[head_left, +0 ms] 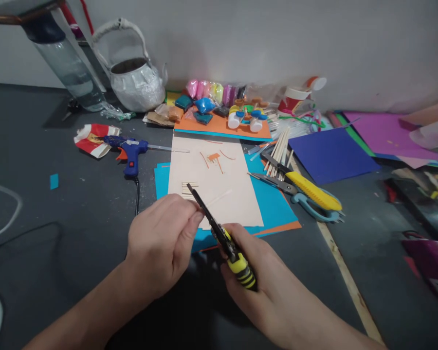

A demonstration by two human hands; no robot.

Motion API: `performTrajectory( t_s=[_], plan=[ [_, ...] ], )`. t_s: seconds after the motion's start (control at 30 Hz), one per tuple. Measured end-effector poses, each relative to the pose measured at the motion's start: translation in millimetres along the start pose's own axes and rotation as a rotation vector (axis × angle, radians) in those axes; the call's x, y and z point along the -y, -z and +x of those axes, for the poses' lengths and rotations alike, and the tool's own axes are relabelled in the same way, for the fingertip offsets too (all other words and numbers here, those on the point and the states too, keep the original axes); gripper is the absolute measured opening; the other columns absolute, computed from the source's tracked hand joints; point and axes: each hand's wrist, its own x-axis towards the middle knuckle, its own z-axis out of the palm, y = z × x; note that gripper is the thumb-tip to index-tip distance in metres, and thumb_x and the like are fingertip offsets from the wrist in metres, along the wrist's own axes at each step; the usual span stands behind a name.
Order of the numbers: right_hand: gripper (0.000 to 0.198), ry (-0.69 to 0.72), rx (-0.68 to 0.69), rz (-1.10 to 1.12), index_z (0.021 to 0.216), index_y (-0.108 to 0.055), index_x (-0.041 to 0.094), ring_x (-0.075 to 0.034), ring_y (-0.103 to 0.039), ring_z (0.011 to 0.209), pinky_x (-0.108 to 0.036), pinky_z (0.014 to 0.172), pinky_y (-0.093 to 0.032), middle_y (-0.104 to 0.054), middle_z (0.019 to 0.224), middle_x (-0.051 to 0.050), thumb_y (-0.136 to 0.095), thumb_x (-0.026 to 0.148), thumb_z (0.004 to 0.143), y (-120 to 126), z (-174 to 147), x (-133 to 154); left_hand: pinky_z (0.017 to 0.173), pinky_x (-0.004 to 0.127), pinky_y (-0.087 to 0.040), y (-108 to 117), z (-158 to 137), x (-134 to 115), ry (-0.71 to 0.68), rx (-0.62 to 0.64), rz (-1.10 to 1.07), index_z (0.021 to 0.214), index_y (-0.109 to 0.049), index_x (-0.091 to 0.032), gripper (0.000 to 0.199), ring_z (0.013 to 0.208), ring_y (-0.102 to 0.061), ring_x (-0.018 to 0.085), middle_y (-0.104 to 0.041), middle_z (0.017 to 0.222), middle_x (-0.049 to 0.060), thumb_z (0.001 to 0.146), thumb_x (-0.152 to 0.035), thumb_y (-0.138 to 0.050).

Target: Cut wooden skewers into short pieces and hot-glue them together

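Note:
My right hand (255, 267) is wrapped round a hand cutter (222, 236) with a long dark blade and a yellow-and-black striped grip. Its blade points up and to the left, passing close by the fingertips of my left hand (164, 238). That left hand is closed in a pinch, thumb against the bent forefinger; whatever it holds is too small and hidden to make out. Beyond both hands lies a pale sheet of paper (229, 194), bearing short sticks (190, 184) laid in a row, thin orange strips (226, 154) and a small orange piece (214, 158).
Left of the paper stands a blue glue gun (132, 155). Wooden sticks (279, 150), a yellow utility knife (310, 188) and blue-handled scissors (306, 204) lie right. Behind are a silver kettle (136, 85), clay packets (204, 104) and a wheeled model (246, 116). Coloured sheets (332, 153) lie farther right.

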Motion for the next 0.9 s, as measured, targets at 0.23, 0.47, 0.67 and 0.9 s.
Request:
performTrajectory(
  t_s=[0.23, 0.47, 0.67, 0.9],
  plan=[
    [0.024, 0.031, 0.007, 0.053, 0.103, -0.044, 0.029, -0.015, -0.057, 0.083, -0.028, 0.07, -0.043, -0.061, 0.095, 0.005, -0.049, 0.011, 0.087, 3.0, 0.9, -2.9, 0.069, 0.02, -0.043, -3.2, -1.8, 0.2, 0.028, -0.055, -0.075, 0.086, -0.055, -0.02, 0.017, 0.071, -0.057, 0.011, -0.063, 0.077, -0.003, 0.094, -0.009, -0.046],
    [0.029, 0.042, 0.01, 0.082, 0.106, -0.044, 0.031, -0.013, -0.057, 0.087, -0.026, 0.073, -0.044, -0.061, 0.1, 0.007, -0.05, 0.01, 0.087, 3.3, 1.1, -2.1, 0.062, 0.017, -0.039, 2.1, -1.8, -3.5, 0.142, 0.003, -0.206, 0.081, -0.054, -0.021, 0.019, 0.062, -0.053, 0.006, -0.056, 0.07, -0.008, 0.095, -0.009, -0.048],
    [0.022, 0.01, 0.015, 0.016, 0.094, -0.043, 0.028, -0.015, -0.052, 0.075, -0.029, 0.065, -0.04, -0.058, 0.084, 0.006, -0.05, 0.009, 0.084, 1.3, 0.4, -1.9, 0.059, 0.016, -0.038, 1.1, -1.2, -6.0, 0.188, 0.053, -0.288, 0.079, -0.052, -0.021, 0.021, 0.06, -0.051, 0.004, -0.054, 0.069, -0.009, 0.096, -0.01, -0.046],
    [0.022, 0.04, -0.03, 0.0, 0.094, -0.043, 0.027, -0.016, -0.055, 0.079, -0.028, 0.066, -0.04, -0.061, 0.089, 0.004, -0.048, 0.009, 0.083, 0.8, -0.5, -3.0, 0.06, 0.02, -0.039, -3.7, -3.3, -2.3, 0.126, 0.031, -0.211, 0.086, -0.054, -0.02, 0.012, 0.06, -0.052, 0.007, -0.059, 0.071, -0.006, 0.094, -0.013, -0.049]
  ],
)
